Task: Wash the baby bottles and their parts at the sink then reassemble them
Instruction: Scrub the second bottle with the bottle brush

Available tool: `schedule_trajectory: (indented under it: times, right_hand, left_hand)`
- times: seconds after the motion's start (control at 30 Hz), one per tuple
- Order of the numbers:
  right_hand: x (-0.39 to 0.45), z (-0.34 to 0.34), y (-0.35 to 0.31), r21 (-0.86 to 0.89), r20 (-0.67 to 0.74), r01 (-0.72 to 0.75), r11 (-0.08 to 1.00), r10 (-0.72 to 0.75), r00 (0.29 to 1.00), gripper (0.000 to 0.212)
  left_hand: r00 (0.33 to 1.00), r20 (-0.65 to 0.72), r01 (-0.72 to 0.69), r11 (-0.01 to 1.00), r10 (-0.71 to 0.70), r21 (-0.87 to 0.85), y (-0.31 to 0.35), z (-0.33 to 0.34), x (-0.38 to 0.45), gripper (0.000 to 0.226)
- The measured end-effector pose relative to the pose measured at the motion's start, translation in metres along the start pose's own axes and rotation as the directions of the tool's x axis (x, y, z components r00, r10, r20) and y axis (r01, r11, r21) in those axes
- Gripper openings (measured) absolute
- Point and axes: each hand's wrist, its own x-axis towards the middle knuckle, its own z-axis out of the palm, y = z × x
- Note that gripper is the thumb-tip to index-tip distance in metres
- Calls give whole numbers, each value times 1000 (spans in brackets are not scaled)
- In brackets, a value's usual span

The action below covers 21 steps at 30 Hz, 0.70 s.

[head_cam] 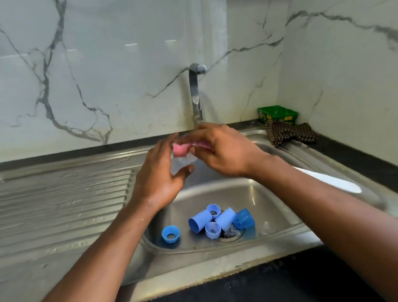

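Down in the sink (278,192), nearest us, a cluster of blue parts sits around the drain (230,236): a ring (171,234) off to the left by itself, two light-blue caps (200,224) lying on their sides, two more rings touching them, and a deeper-blue cap (244,219) on the right. A clear teat (232,231) lies right over the drain, hard to make out. Up above the basin, both hands meet. The left hand (158,177) grips a clear bottle (182,161), fingers (187,169) curled round its body. The right hand (226,153) clamps a pink sponge (181,149), fingers curled, pressing it at the bottle's top; the blur hides exactly how it sits. Just behind them rises the tap (195,92), and whether water runs I cannot tell. The ribbed drainboard (55,196) stretches left, wet. Far right on the dark tabletop (370,162) lies a checked cloth (291,133), and behind it, touching, a green box (278,114) in the corner.
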Motion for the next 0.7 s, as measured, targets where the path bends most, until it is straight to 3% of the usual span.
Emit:
schedule_trajectory:
  times: [0.13, 0.2, 0.47, 0.57, 0.7]
  right_hand:
    - [3, 10, 21, 14, -101, -156, 988, 157, 982, 36]
    - [0, 10, 28, 8, -65, -168, 986, 168, 984, 33]
    - [-5, 16, 36, 370, 143, -211, 905, 168, 975, 20]
    - [-5, 18, 36, 374, 8, -158, 914, 168, 986, 24]
    - [-10, 14, 29, 182, -192, -99, 978, 134, 972, 24]
  left_hand:
    - [997, -18, -75, 997, 74, -28, 3, 6, 1, 64]
    - [995, -59, -80, 996, 79, -23, 0, 4, 4, 69]
    - [994, -113, -19, 996, 9, -91, -10, 4, 5, 57]
    - [993, -116, 13, 991, -29, -130, -15, 3, 6, 53]
    - [995, -83, 49, 995, -56, -90, -18, 3, 3, 56]
